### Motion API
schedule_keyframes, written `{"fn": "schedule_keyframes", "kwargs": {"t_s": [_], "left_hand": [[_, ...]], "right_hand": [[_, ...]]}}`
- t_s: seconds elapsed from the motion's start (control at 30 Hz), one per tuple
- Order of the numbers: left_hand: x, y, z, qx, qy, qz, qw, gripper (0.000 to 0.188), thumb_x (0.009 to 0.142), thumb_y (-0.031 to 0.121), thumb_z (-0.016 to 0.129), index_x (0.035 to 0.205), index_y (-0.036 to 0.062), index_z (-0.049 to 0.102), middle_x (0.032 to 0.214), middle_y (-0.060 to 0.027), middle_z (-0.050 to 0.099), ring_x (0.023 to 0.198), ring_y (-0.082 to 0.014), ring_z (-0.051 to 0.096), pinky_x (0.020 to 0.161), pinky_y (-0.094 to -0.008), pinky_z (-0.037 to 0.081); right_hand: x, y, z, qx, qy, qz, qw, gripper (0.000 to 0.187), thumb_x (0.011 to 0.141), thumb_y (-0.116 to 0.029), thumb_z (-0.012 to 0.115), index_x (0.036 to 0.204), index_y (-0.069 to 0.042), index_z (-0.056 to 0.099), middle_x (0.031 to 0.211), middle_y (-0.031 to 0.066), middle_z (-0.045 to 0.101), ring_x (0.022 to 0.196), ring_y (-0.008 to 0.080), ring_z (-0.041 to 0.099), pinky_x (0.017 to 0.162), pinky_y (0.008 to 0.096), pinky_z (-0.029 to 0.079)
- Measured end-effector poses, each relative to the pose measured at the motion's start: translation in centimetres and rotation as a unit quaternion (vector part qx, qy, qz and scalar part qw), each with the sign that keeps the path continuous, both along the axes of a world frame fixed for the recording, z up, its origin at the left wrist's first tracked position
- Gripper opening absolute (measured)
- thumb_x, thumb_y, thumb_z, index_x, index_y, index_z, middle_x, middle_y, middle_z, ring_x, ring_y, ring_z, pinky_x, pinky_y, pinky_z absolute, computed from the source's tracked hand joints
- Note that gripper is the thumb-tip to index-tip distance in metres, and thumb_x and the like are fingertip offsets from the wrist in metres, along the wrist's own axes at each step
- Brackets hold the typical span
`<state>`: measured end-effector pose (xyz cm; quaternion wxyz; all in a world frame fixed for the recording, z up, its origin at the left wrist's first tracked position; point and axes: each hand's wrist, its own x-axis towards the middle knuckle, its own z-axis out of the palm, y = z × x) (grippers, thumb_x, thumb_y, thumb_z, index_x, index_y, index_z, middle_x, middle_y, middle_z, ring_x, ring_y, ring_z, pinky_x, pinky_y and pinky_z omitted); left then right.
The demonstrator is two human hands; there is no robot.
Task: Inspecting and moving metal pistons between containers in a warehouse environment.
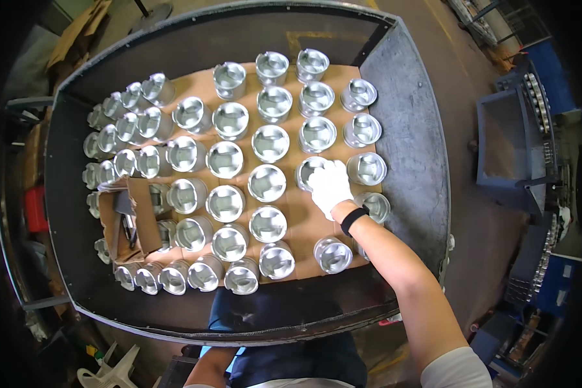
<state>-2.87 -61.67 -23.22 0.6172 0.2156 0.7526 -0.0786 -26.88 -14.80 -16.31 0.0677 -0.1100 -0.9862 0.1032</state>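
Observation:
My right hand (330, 188), in a white glove, reaches over rows of metal pistons inside a large dark bin (404, 129). Its fingers are closed on the rim of one piston (309, 171), covering that piston's right side. Close by on the right stand another piston (366, 169) and, partly behind my wrist, one more (376, 207). Nearer to me lies a piston (333, 255) with its hollow end showing. Of my left arm only the forearm (215, 363) shows at the lower edge; the hand is hidden below the bin's near wall.
Brown cardboard (297, 213) lines the bin under the pistons. On the left an open cardboard box (143, 216) with dark tools inside sits among them. Raised walls surround the load. Beyond the right wall stand a grey cart (514, 142) and racks; a white plastic chair (113, 372) is at lower left.

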Motion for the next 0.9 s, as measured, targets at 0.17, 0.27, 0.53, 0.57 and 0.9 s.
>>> {"fn": "schedule_keyframes", "kwargs": {"t_s": [0.17, 0.27, 0.53, 0.57, 0.9], "left_hand": [[-2.0, -2.8, 4.1, -0.001, -0.022, -0.003, 1.0, 0.058, 0.097, 0.049, 0.045, 0.147, 0.0184, 0.044, 0.152, -0.0073, 0.043, 0.139, -0.0309, 0.04, 0.115, -0.052, 0.027], [-4.2, -6.9, 8.0, 0.024, -0.061, -0.025, 0.998, 0.059, 0.097, 0.049, 0.045, 0.147, 0.0184, 0.044, 0.152, -0.0073, 0.043, 0.138, -0.0306, 0.04, 0.115, -0.051, 0.027], [-8.0, -14.8, 27.5, 0.263, -0.145, -0.058, 0.952, 0.044, 0.089, 0.043, 0.061, 0.114, 0.0074, 0.066, 0.097, -0.0092, 0.071, 0.088, -0.0279, 0.067, 0.081, -0.035, 0.051], [-9.2, -13.4, 29.2, 0.194, -0.165, -0.052, 0.966, 0.042, 0.089, 0.042, 0.061, 0.112, 0.007, 0.066, 0.096, -0.0091, 0.071, 0.086, -0.0272, 0.067, 0.08, -0.0349, 0.05], [-13.6, -5.2, 33.9, 0.081, -0.278, -0.123, 0.949, 0.032, 0.091, 0.035, 0.064, 0.095, 0.0027, 0.068, 0.079, -0.0084, 0.066, 0.072, -0.02, 0.059, 0.067, -0.0332, 0.044]], "right_hand": [[1.3, 2.6, 10.8, -0.2, -0.221, 0.037, 0.954, 0.02, 0.083, -0.026, 0.062, 0.091, -0.01, 0.071, 0.087, 0.0106, 0.07, 0.082, 0.0255, 0.065, 0.073, 0.0383, 0.048], [6.9, 6.5, 17.3, -0.6, -0.182, -0.099, 0.773, 0.016, 0.089, -0.021, 0.064, 0.099, -0.009, 0.068, 0.088, 0.0043, 0.07, 0.083, 0.0164, 0.064, 0.072, 0.0316, 0.049], [21.8, 8.5, 28.9, -0.497, -0.022, -0.091, 0.862, 0.037, 0.104, -0.017, 0.042, 0.127, 0.009, 0.052, 0.123, 0.0145, 0.061, 0.109, 0.02, 0.061, 0.095, 0.0347, 0.05], [23.7, 7.7, 28.7, -0.436, 0.002, -0.099, 0.894, 0.032, 0.1, -0.014, 0.046, 0.122, 0.008, 0.056, 0.117, 0.0153, 0.064, 0.105, 0.0227, 0.063, 0.091, 0.0359, 0.051], [33.4, 6.4, 30.6, -0.266, 0.043, -0.13, 0.954, 0.033, 0.086, -0.004, 0.058, 0.118, 0.001, 0.064, 0.108, 0.022, 0.067, 0.098, 0.0361, 0.064, 0.084, 0.0387, 0.051]]}}
